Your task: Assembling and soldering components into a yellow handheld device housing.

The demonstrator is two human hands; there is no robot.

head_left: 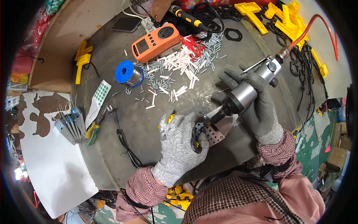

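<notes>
My left hand [182, 140], in a light grey knit glove, is closed around a yellow plastic part [171, 118] near the front of the table. Most of that part is hidden by the fingers. Black material and a pale plate with round dark holes [215, 136] show beside the thumb. My right hand [257, 100], in a grey coated glove, grips a silver air screwdriver [244, 95]. The tool slants down to the left, and its black nose end is close to my left thumb and the holed plate. Whether its tip touches the part cannot be made out.
Screws and pale sleeves [182, 61] lie heaped mid-table beside an orange power meter [154, 43] and a solder spool [128, 73]. Yellow plastic pieces [287, 22] and black cords [307, 71] crowd the right. A red air hose [317, 20] arches above; pliers [92, 132] lie left.
</notes>
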